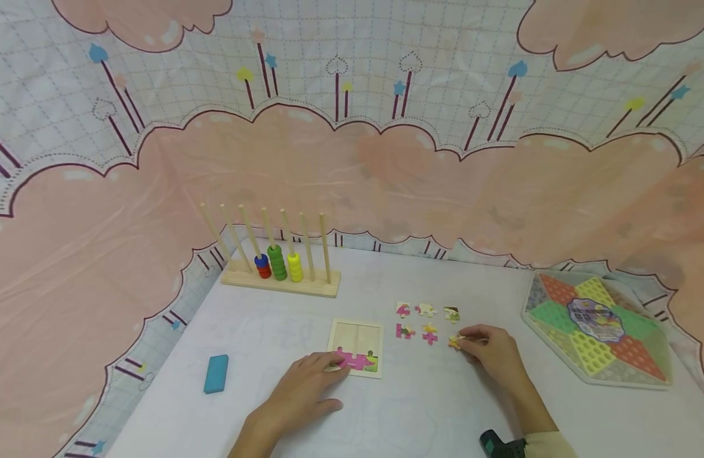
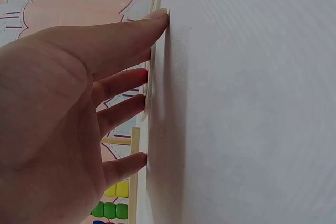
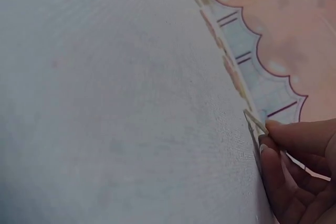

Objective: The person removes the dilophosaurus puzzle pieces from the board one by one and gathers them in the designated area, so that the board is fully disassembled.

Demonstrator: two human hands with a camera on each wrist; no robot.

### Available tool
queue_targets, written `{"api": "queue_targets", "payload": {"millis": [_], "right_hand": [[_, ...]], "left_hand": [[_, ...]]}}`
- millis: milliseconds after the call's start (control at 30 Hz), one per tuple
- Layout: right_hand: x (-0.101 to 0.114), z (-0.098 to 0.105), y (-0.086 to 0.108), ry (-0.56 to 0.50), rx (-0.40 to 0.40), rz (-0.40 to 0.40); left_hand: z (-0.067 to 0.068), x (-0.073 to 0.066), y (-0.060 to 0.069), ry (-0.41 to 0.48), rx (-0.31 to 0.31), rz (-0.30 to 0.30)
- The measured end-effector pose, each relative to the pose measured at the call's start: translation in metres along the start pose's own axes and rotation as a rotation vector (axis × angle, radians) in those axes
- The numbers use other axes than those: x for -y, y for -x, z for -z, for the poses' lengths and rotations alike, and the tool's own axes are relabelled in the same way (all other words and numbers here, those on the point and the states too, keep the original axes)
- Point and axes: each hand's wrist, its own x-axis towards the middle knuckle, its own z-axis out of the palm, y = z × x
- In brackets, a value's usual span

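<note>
A wooden puzzle tray lies on the white table, with pink and green pieces filling its lower part. My left hand rests on the tray's lower left, fingers extended and thumb apart; the left wrist view shows fingertips against the thin tray edge. Between thumb and finger, my right hand pinches a jigsaw puzzle piece, yellow on its visible face. The right wrist view shows this puzzle piece tilted off the table. Several loose puzzle pieces lie in two rows between the tray and my right hand.
At the back left stands a wooden bead counter with upright rods and coloured beads. A blue block lies left of my left hand. On the right is a colourful hexagonal game board. Patterned cloth hangs behind the table.
</note>
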Motion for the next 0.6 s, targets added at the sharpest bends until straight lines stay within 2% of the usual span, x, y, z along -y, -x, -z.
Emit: {"api": "queue_targets", "payload": {"millis": [233, 600], "right_hand": [[0.003, -0.001, -0.002, -0.039, -0.012, -0.046], [0.005, -0.005, -0.010, -0.018, -0.040, -0.091]], "left_hand": [[0.000, 0.000, 0.000, -0.001, 0.009, 0.005], [0.001, -0.001, 0.000, -0.003, 0.008, 0.008]]}}
